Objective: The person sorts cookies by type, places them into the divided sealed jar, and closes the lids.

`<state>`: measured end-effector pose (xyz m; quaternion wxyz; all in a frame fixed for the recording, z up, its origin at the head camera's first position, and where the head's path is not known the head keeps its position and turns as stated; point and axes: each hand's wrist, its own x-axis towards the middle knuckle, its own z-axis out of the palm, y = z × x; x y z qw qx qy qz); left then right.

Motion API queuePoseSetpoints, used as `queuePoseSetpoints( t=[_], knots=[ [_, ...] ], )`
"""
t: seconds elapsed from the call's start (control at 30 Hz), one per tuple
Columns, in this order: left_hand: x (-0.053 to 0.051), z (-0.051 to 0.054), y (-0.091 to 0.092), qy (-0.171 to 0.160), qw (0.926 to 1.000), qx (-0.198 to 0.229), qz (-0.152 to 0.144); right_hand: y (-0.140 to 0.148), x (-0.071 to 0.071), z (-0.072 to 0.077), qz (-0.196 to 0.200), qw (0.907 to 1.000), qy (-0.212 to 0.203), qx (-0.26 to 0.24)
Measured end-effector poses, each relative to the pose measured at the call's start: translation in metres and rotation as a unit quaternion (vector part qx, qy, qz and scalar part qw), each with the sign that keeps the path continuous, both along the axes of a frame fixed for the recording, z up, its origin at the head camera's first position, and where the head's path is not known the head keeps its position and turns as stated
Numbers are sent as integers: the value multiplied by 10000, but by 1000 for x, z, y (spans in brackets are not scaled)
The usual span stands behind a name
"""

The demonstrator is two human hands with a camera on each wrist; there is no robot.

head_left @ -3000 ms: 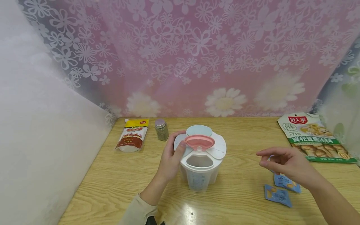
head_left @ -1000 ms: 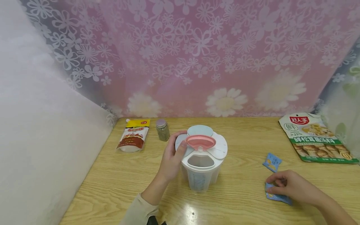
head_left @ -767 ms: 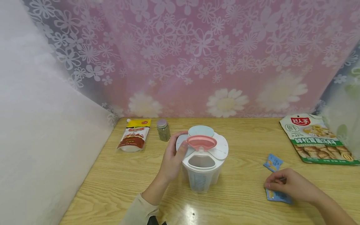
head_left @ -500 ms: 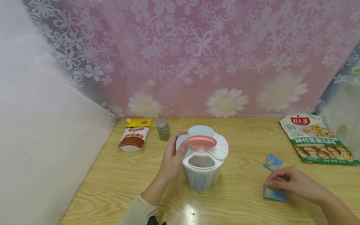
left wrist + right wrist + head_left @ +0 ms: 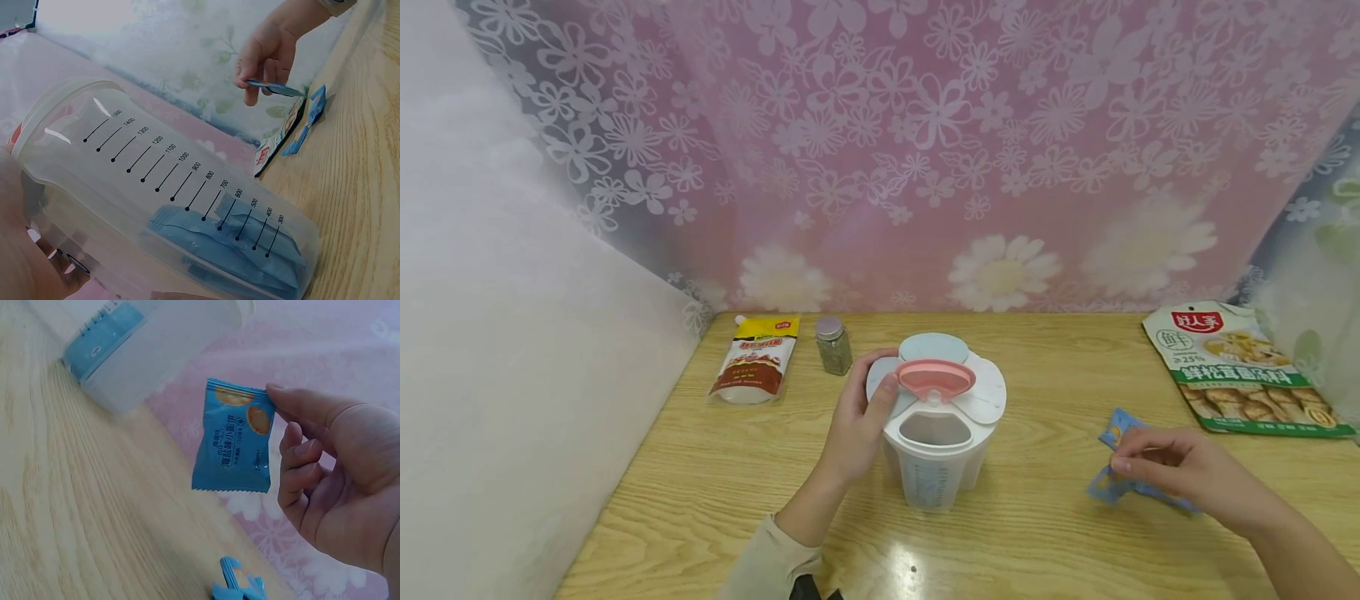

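Observation:
My left hand (image 5: 859,417) grips the left side of a clear plastic storage canister (image 5: 931,479) standing on the table. Its white lid has coloured flaps, and the pink flap (image 5: 936,379) is raised over an opening at the front. Through the scale-marked wall in the left wrist view, several blue packets (image 5: 231,240) lie at the bottom. Between thumb and forefinger, my right hand (image 5: 1187,475) pinches a blue biscuit packet (image 5: 234,434) by one corner, raised above the table. Two more blue packets (image 5: 1120,423) lie under and behind that hand, partly covered by it.
A white and green food pouch (image 5: 1243,367) lies at the back right of the wooden table (image 5: 1037,542). Toward the back left are a spouted yellow and brown pouch (image 5: 756,358) and a small spice jar (image 5: 833,346). A floral pink curtain (image 5: 880,167) hangs behind.
My right hand came down to the nearest blue packet, pinched it and lifted it off the table, moving slightly up and left. My left hand and the canister have stayed put.

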<state>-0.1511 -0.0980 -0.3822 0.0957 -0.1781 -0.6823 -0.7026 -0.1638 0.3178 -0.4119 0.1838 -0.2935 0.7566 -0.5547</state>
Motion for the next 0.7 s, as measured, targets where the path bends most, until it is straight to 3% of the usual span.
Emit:
queuePoseSetpoints(
  t=[0.17,0.43,0.53,0.7],
  knots=[
    [-1,-1,0,-4,10000,78,-51,-9,2,10,-292,9993,8,-253],
    [-1,-1,0,-16,10000,74,-30,-29,0,14,381,9885,151,-1455],
    [-1,-1,-1,-3,10000,75,-40,-38,3,18,303,9881,291,-1479],
    [-1,-2,0,-20,9999,95,-47,-53,10,32,-203,9934,543,-988]
  ],
)
